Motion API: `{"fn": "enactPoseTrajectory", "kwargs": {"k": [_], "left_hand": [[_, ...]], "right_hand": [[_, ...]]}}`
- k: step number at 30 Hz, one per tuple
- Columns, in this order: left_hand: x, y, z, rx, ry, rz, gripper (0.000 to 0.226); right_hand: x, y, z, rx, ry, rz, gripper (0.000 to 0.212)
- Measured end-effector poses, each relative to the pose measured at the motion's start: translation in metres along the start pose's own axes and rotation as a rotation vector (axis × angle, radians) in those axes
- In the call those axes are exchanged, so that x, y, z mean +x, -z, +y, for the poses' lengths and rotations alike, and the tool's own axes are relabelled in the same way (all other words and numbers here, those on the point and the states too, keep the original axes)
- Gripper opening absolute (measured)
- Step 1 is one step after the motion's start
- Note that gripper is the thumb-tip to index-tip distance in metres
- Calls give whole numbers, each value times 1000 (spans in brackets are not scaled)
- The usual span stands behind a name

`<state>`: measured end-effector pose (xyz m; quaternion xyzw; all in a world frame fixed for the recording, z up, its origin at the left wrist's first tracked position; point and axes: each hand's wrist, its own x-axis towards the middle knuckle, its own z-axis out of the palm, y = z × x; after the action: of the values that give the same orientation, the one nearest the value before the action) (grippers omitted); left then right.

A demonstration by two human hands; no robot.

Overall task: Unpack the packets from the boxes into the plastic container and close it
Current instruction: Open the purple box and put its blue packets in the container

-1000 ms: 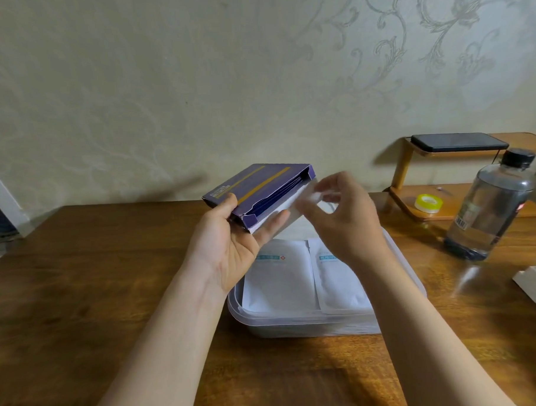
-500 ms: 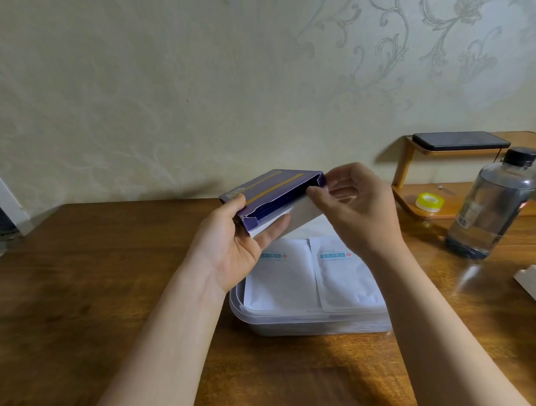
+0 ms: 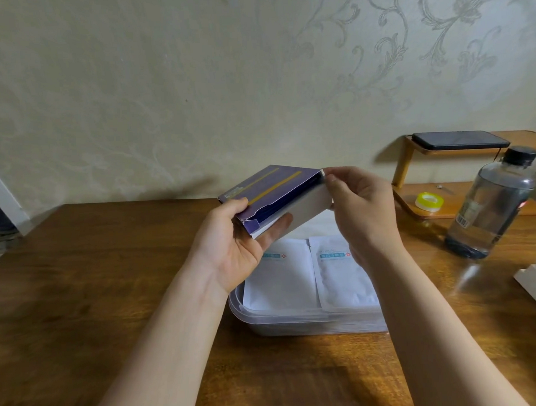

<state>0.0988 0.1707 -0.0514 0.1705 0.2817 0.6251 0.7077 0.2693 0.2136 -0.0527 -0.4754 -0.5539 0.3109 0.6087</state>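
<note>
Wooden table (image 3: 79, 272) below patterned wall (image 3: 163, 84); left grip (image 3: 231, 244) holds purple box (image 3: 269, 187), right grip (image 3: 362, 211) pinches its open end.

You see a two-tier wooden stand (image 3: 401, 166) at the back of the brown worktop (image 3: 80, 287), against the patterned wall (image 3: 163, 84). A dark phone (image 3: 459, 139) lies flat on the stand's top tier, and a yellow tape roll (image 3: 429, 201) sits on its lower tier. A clear, black-capped bottle (image 3: 491, 205) stands upright just in front of the stand.
</note>
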Motion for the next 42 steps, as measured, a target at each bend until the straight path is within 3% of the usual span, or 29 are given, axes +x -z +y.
{"fn": "enactPoseTrajectory", "kwargs": {"k": [2,5,7,12,20,23,26,29,33,36,42], "left_hand": [[1,0,-2,-22,-32,-8,31],[3,-1,-9,-76,-115,5,35],[4,-3,-12,-90,-161,23,36],[2,-3,-8,-44,-210,89,37],[-8,-7,-8,84,-143,98,43],[-7,-7,-11,82,-195,86,42],[-5,-7,-16,86,-210,69,57],[-4,-8,-20,72,-186,97,52],[0,-3,-19,72,-171,189,37],[6,1,-15,59,-170,280,50],[6,-5,-19,166,-291,317,29]], "right_hand": [[-3,-1,-2,-87,38,-28,20],[-16,-12,-9,-284,240,45,19],[-28,-23,-13,-318,317,-22,20],[-35,-29,-16,-211,199,-292,17],[-39,-27,-19,-122,210,-464,12],[-42,-34,-16,-205,249,-417,11],[-49,-46,-13,-283,311,-262,7],[-56,-55,-8,-359,327,-121,9],[-61,-59,-6,-376,392,-201,5],[-55,-51,-13,-283,251,-340,8],[-40,-38,-23,4,-141,-158,20]]}}
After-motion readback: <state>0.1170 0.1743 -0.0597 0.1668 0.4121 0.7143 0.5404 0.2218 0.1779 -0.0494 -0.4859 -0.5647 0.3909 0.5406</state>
